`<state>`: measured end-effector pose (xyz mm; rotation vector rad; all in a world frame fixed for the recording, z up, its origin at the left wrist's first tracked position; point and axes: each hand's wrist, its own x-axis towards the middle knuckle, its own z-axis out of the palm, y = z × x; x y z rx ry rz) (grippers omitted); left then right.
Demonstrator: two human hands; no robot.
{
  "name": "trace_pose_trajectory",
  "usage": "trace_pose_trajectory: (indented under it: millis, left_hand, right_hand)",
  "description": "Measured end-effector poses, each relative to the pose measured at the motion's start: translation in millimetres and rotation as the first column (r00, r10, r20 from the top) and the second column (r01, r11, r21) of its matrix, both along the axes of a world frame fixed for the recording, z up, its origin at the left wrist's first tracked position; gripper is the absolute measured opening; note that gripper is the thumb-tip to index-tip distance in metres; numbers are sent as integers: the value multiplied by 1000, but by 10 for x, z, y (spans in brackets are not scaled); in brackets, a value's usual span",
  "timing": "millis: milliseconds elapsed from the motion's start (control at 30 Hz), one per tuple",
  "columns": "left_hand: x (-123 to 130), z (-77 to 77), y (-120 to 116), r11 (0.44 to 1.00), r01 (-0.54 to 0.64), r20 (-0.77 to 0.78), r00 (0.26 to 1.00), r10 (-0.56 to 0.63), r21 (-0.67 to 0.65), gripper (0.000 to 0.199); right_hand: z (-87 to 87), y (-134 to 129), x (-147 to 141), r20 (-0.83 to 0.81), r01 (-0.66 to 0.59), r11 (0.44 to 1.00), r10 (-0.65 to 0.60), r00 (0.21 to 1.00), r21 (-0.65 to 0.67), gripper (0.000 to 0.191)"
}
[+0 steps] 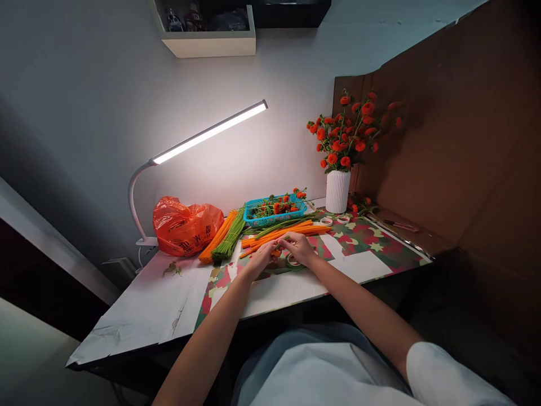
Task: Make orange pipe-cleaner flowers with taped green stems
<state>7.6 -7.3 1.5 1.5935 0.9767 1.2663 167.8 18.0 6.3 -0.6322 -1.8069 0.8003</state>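
Over the front of the table my left hand and my right hand meet, fingers closed in a pinch. Between the fingertips shows a small green pipe cleaner piece, with a bit of orange below it. The fingers cover most of it. Just beyond my hands lie loose orange pipe cleaners. A roll of tape sits under my right hand. To the left are a bundle of orange pipe cleaners and a bundle of green pipe cleaners.
A blue basket holds orange flowers on green stems. Behind it stands a white ribbed vase with orange flowers. An orange plastic bag and a lit lamp are at left. Pliers lie near the cardboard wall.
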Motion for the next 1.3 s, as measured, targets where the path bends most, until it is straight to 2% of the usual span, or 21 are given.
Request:
trace_pose_trajectory:
  millis: [100, 167, 267, 500, 700, 933, 1133, 1300]
  left_hand:
    - [4, 11, 34, 967, 61, 242, 970, 0, -247, 24]
    - [-1, 40, 39, 950, 77, 358, 933, 38, -303, 28]
    - [-23, 92, 19, 938, 108, 413, 910, 41, -331, 37]
    - [-45, 97, 11, 951, 86, 386, 922, 37, -297, 51]
    - [-65, 34, 23, 979, 114, 279, 958, -63, -171, 59]
    - [-68, 10, 16, 971, 165, 162, 977, -138, -171, 56]
    - [-67, -5, 40, 979, 80, 104, 993, -61, -186, 55]
    - [-62, -6, 42, 989, 31, 41, 999, -25, -143, 58]
  right_hand:
    - [-13, 10, -11, -55, 58, 998, -60, 997, -36, 38]
    - [-15, 9, -6, -46, 98, 995, -99, 994, -7, 37]
    - [-13, -1, 8, -7, 143, 987, -143, 990, 72, 34]
    - [-1, -17, 30, 65, 198, 959, -215, 975, 201, 25]
    - [6, -20, 38, 127, 220, 959, -245, 961, 181, 21]
    - [-23, -7, 27, 147, 241, 955, -267, 952, 175, 22]
    - [8, -31, 35, 138, 196, 969, -218, 966, 153, 10]
    - [-13, -14, 23, 172, 252, 958, -273, 946, 135, 19]
